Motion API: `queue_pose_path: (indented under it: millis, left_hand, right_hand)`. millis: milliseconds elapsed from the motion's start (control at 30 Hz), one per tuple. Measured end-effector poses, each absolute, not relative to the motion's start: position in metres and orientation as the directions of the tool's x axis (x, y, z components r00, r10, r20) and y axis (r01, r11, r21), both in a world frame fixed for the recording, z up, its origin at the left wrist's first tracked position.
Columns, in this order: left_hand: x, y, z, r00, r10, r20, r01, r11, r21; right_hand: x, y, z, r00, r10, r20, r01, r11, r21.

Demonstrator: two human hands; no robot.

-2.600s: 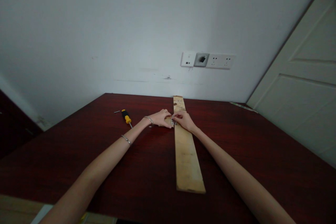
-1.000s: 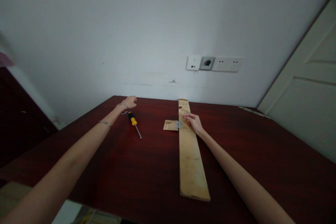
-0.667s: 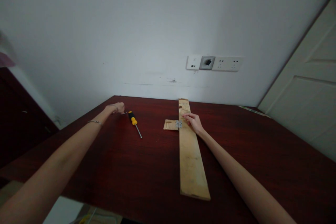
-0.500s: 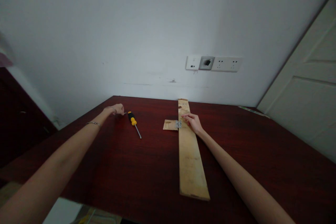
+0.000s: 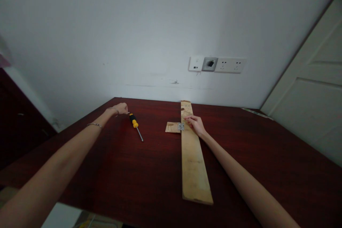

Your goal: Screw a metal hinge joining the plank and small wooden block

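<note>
My left hand is closed low over the table's far left, beside the handle end of a black-and-yellow screwdriver. A tiny pale tip shows at its fingers; what it belongs to is too small to tell. My right hand rests on a long wooden plank, thumb and fingers pinched together; anything between them is hidden. Just left of those fingertips, a silver metal hinge joins the plank to a short wooden block jutting out leftwards.
The dark red table meets a white wall. Wall sockets sit above the plank's far end. A white panelled door borders the right side. Below the front left edge lies a white object.
My left hand has shifted very slightly and lifted a little beside the screwdriver. The right hand, plank and block stay as they were; the view has drifted slightly.
</note>
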State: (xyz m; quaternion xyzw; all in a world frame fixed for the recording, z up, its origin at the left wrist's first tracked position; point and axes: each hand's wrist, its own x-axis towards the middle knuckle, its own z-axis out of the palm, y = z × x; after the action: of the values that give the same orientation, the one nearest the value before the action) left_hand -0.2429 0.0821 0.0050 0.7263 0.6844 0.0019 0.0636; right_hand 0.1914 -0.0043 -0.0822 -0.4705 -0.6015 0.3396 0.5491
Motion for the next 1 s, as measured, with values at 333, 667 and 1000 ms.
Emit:
queue_pose_path:
  millis: [333,667,1000]
  left_hand:
    - [-0.126,0.088,0.04,0.443,0.895,-0.045,0.848,-0.402,0.345]
    - [-0.029,0.04,0.026,0.707,0.707,-0.028,0.598,-0.576,0.557]
    - [-0.024,0.03,0.014,0.713,0.701,-0.036,0.583,-0.563,0.586]
  right_hand:
    - [0.181,-0.012,-0.067,-0.051,0.884,0.464,0.329,0.454,-0.828]
    - [0.177,-0.035,-0.014,-0.269,0.694,0.668,0.539,0.683,-0.493]
    - [0.17,-0.051,-0.007,-0.522,0.635,0.569,0.719,0.686,-0.107]
